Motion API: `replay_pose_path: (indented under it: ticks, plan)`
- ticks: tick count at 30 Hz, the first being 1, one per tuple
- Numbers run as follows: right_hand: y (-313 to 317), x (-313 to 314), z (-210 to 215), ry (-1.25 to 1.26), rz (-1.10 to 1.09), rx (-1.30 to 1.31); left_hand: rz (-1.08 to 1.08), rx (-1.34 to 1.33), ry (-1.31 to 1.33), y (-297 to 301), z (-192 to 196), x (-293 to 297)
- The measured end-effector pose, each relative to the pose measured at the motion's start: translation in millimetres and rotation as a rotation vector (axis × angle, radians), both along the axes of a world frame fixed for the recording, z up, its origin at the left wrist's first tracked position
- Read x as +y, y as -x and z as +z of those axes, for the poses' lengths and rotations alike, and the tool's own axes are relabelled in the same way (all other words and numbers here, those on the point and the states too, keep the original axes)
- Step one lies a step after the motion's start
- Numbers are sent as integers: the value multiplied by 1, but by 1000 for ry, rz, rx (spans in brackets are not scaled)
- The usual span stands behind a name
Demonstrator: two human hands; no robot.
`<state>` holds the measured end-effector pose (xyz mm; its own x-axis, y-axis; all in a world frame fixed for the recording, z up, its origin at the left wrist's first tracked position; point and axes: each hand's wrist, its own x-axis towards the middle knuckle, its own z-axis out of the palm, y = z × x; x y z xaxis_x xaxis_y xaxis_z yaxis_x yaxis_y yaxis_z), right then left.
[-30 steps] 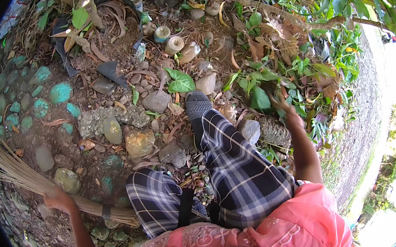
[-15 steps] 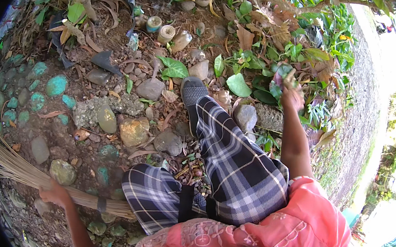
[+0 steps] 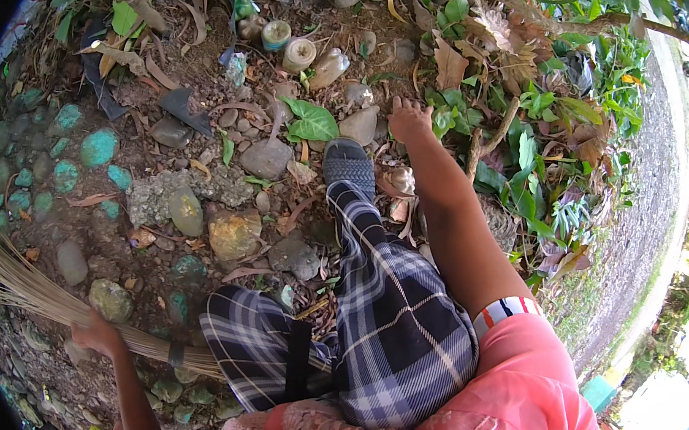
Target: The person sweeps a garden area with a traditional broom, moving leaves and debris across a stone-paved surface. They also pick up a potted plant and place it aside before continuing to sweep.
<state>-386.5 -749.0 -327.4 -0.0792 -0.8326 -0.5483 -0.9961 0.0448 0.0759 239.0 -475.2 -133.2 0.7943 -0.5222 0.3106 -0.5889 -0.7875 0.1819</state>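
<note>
My left hand (image 3: 97,335) is closed around a stick broom (image 3: 32,273), a bundle of thin pale sticks with a dark band, lying low across the left side. My right hand (image 3: 410,122) reaches far forward with its fingers apart, close over the ground. Nothing shows in it. Beside it lie a grey stone (image 3: 361,124) and green leaves (image 3: 450,112). To its left, a large green leaf (image 3: 313,120) rests on the soil. Just below the hand is my shoe (image 3: 350,162), dark grey and textured.
Several bottles, one a clear bottle (image 3: 330,69), stand or lean in the soil ahead. A forked brown stick (image 3: 493,138) rises among leaves on the right. Rocks, some painted like the turquoise stone (image 3: 99,148), cover the left. A gravel path (image 3: 641,181) runs along the right.
My right hand has moved left from the leafy patch to beside the grey stone. My right foot and knee have shifted slightly. The left hand keeps the broom nearly still.
</note>
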Motion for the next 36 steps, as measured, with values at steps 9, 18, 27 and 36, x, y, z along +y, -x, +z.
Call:
replay_pose_path:
  ticks: [9,18,27,36]
  plan:
    - [11,-7,-15,-100,-234,-58,-33,39,41,-14,-8,11]
    - [16,9,-5,-113,-40,-104,-24,69,63,-15,-9,14]
    - [178,34,96,221,-365,33,10,46,47,-18,-10,10]
    - [125,39,54,255,-238,-123,25,54,47,0,-1,-1]
